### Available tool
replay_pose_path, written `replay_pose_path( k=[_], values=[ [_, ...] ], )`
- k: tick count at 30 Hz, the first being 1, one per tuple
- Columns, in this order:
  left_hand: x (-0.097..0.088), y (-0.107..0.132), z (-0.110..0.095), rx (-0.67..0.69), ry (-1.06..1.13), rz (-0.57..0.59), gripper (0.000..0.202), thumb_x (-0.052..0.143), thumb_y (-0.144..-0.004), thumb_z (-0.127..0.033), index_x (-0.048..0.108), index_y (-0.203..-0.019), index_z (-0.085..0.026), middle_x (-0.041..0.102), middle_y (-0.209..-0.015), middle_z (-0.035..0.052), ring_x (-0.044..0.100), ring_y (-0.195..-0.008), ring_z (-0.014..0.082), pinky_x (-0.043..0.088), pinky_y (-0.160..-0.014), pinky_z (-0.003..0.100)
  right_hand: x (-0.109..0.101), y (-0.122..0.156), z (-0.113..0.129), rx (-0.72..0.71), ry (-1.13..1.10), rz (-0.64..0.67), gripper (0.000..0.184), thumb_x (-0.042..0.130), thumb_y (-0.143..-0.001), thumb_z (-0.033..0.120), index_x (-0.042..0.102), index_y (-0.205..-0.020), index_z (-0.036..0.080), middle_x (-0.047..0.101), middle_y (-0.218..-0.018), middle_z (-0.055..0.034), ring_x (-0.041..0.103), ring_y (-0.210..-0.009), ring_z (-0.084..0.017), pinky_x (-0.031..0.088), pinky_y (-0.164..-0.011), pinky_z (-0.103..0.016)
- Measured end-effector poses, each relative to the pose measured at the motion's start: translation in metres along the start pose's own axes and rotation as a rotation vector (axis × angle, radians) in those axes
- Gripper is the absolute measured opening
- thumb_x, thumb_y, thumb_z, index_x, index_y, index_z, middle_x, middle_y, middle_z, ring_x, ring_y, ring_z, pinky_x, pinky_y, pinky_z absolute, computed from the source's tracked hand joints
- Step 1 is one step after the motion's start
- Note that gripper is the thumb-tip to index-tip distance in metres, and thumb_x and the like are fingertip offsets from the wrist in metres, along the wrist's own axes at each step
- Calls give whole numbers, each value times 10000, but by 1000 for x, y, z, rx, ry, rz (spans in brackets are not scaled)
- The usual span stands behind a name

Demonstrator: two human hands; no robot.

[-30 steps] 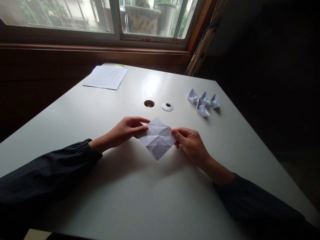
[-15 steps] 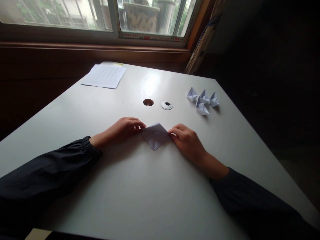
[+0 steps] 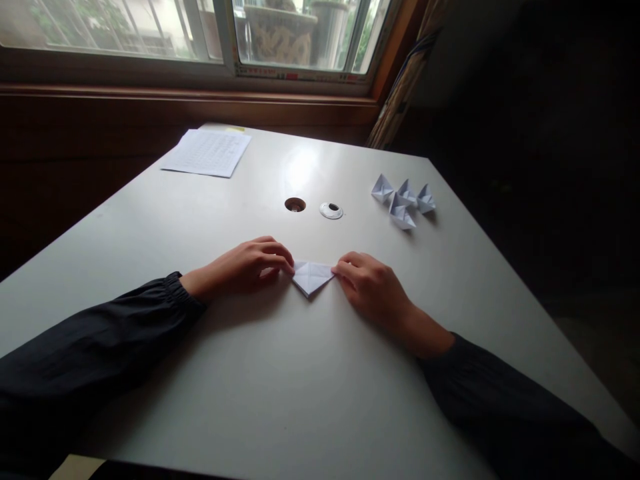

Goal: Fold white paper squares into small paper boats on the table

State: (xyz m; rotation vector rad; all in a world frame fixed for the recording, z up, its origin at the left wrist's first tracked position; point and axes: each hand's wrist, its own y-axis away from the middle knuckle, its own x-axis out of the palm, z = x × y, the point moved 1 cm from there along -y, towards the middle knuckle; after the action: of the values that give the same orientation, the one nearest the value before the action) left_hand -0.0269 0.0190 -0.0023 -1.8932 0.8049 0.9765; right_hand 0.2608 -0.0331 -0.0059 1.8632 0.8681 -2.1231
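Note:
A white folded paper lies between my hands in the middle of the table, shaped as a triangle whose point faces me. My left hand pinches its left corner with thumb and fingertips. At the opposite corner, my right hand grips the paper between thumb and forefinger. Crease lines run across its upper face. Farther off to the right stand several folded paper boats, grouped close together.
The white table has a round cable hole with its loose cover beside it. Printed sheets lie at the far left corner. Beyond the table's far edge are a window and a curtain.
The paper has gone from a diamond with a raised upper point to a flatter triangle. Both hands have shifted slightly and keep hold of its corners.

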Motion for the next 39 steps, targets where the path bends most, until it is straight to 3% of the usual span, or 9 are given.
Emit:
replay_pose_path(
  k=[5,11,16,20,25,28,33,36,39],
  values=[
    [1,-8,-12,-67,-124,-49,142,615,-965,-284,731,-1000,-211,741,-1092,71,656,-979,211,528,-895,367,-6,-9,11,-35,33,24,164,564,-932,105,698,-959,196,696,-1055,-84,605,-951,-230,431,-697,-318],
    [6,-17,-20,-218,-198,-31,294,653,-941,-435,664,-1103,-190,727,-1158,106,655,-1091,282,506,-965,442,-3,-25,33,-173,-93,8,162,558,-1012,278,698,-1073,225,692,-1035,-95,604,-934,-232,465,-745,-332],
    [7,-19,-23,-304,-236,-17,366,696,-900,-451,631,-1148,-189,730,-1096,115,648,-1103,307,493,-955,461,-2,-25,37,-155,-122,9,169,586,-1010,333,707,-1063,227,691,-1042,-95,603,-941,-233,468,-755,-333],
    [10,-16,-20,-276,-181,-34,319,720,-879,-417,637,-1097,-200,718,-1149,102,634,-1121,300,495,-972,463,-2,-22,30,-99,-128,11,222,607,-995,413,714,-1075,236,700,-1032,-93,608,-920,-243,473,-741,-338],
    [10,-13,-19,-179,-7,-157,309,719,-888,-323,640,-1169,-221,680,-1219,89,642,-1096,244,533,-951,400,4,-19,24,-58,-170,-60,545,646,-964,474,538,-1423,202,716,-1140,-131,640,-978,-286,511,-797,-387],
    [8,-13,-21,-159,95,-212,342,703,-893,-244,622,-1225,-222,671,-1212,94,672,-1024,206,570,-866,339,8,-18,24,-98,-206,-96,575,606,-993,425,439,-1493,194,719,-1165,-144,660,-971,-289,520,-803,-403],
    [8,-13,-26,-213,312,-288,469,761,-864,-244,567,-1289,-217,713,-1139,87,718,-958,188,616,-850,328,9,-15,27,-169,-345,-133,500,636,-970,378,433,-1390,197,720,-1055,-113,666,-912,-270,516,-814,-414],
    [7,-14,-28,-167,527,-246,589,825,-812,-280,543,-1325,-208,699,-1191,120,720,-1020,213,645,-885,356,7,-13,28,-139,-465,-151,439,670,-945,461,468,-1257,228,709,-1068,-103,669,-906,-253,514,-816,-393],
    [7,-14,-28,-102,558,-198,544,837,-799,-294,605,-1285,-214,653,-1252,135,688,-1086,234,655,-903,382,7,-12,26,-97,-528,-173,324,661,-950,469,510,-1119,238,702,-986,-71,659,-832,-221,499,-740,-332]
  ],
)
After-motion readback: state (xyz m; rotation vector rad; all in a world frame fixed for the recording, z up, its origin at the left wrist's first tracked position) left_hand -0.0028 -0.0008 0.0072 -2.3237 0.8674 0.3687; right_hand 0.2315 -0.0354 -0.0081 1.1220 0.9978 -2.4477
